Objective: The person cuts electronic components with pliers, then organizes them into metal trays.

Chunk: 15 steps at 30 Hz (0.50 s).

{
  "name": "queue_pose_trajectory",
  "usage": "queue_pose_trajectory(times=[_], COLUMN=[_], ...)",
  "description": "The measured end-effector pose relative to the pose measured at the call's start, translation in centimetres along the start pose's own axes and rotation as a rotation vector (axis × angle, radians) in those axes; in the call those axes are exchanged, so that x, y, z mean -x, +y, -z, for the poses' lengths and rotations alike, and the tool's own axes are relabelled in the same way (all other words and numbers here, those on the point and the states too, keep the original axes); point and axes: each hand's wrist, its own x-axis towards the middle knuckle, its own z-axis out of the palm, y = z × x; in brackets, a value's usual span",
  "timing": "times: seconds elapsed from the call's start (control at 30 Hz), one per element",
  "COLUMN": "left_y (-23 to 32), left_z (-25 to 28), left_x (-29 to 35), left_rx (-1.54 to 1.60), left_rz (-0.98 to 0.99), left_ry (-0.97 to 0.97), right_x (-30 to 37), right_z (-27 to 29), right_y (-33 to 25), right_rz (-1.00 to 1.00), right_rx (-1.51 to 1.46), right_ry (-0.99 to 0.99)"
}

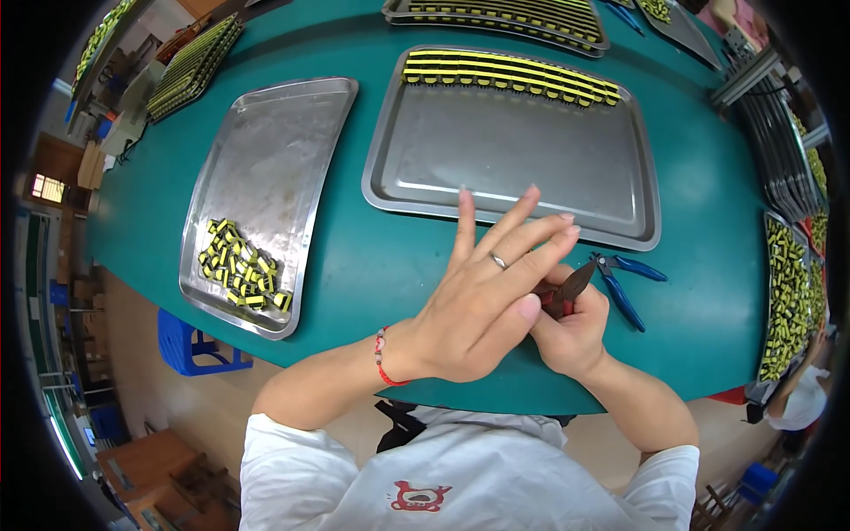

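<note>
My left hand [482, 292] is spread wide, back upward, with a ring on one finger and a red beaded bracelet at the wrist. It lies partly over my right hand [574, 332], its thumb close to the pliers. My right hand grips a pair of dark-jawed, red-handled pliers [579, 280], jaws pointing up and to the right. Most of the handles are hidden by my hands. Beyond them, a metal tray [505, 150] carries neat rows of small yellow-and-black parts [513, 78] along its far side. Blue-handled cutters [627, 279] rest on the table just right of the pliers.
Loose yellow-and-black parts [241, 265] lie heaped in the near end of a second metal tray [274, 133] on the left. More filled trays [496, 19] stand at the far edge of the green table [699, 336]. A parts-filled tray [784, 305] sits far right, and a blue stool [190, 343] stands below left.
</note>
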Motion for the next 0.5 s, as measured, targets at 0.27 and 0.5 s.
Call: queue_pose_trajectory(times=[0.27, 0.5], left_y=[0.5, 0.6], left_z=[-1.0, -1.1], left_x=[0.1, 0.5], left_rx=[0.28, 0.373], left_rz=[0.007, 0.04], left_ry=[0.208, 0.207], right_x=[0.1, 0.0], right_z=[0.7, 0.4], right_y=[1.1, 1.1], right_rz=[0.004, 0.069], right_rx=[0.096, -0.06], right_ry=[-0.04, -0.1])
